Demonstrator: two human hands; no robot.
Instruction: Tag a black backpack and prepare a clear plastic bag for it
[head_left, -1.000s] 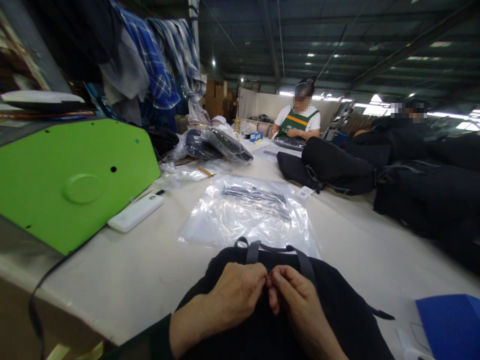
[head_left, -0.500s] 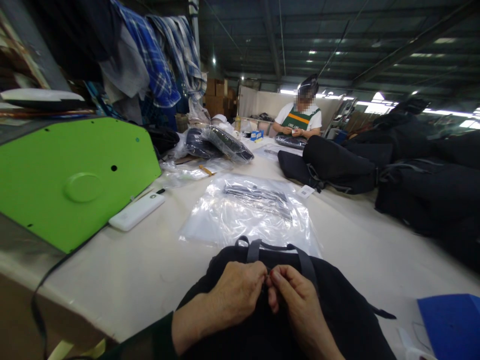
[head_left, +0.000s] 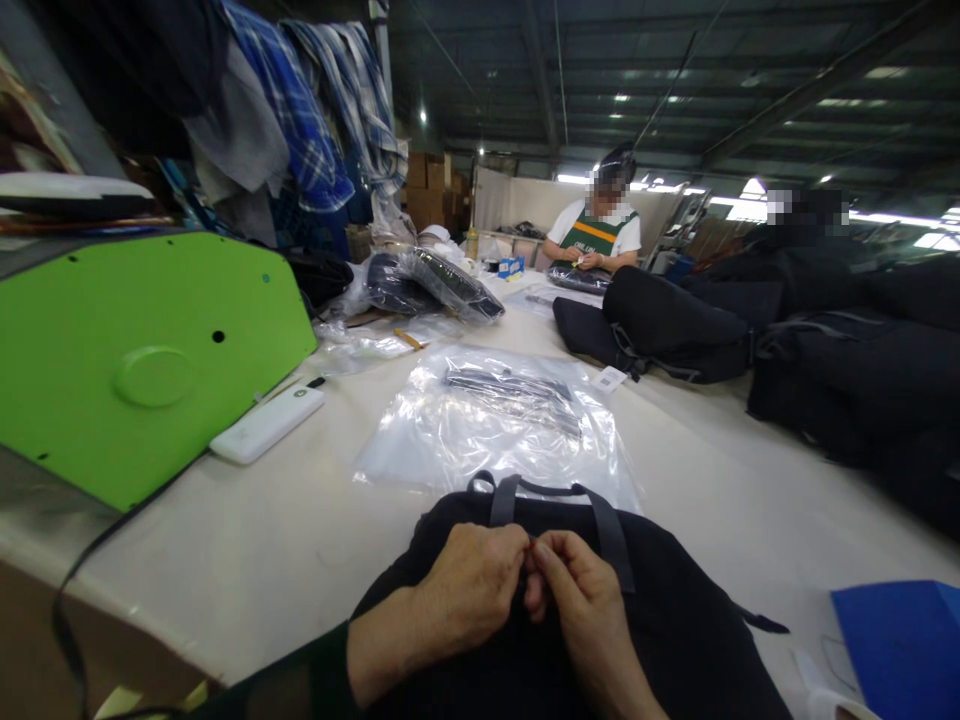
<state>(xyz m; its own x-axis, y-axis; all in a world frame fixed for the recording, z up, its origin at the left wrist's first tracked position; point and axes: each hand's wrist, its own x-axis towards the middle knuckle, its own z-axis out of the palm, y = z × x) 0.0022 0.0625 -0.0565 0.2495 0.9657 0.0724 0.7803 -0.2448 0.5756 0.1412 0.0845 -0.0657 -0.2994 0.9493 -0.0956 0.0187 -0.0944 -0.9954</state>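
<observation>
A black fabric bag (head_left: 682, 610) with grey webbing straps (head_left: 611, 535) lies on the table right in front of me. Over its upper part, my left hand (head_left: 471, 582) is closed, thumb and fingers pressed together. My right hand (head_left: 583, 598) pinches close beside it, the fingertips of both hands nearly meeting between the straps. Whatever they hold there is too small and too covered to make out; a speck of red shows at the fingertips. Just beyond the bag lie clear plastic bags (head_left: 420, 430) with a dark strip showing on them.
To the left stand a green panel (head_left: 172, 440) and a white power-bank-like device (head_left: 268, 425). Black bags (head_left: 675, 325) pile up on the right, near a blue box (head_left: 896, 640). Plastic-wrapped bags (head_left: 457, 283) lie farther back. Across the table, a person in a green apron (head_left: 592, 235) handles something small.
My hands stay pinched together over the bag, the fingertips shifting slightly closer. The whole view has moved a little; the bag lies as before.
</observation>
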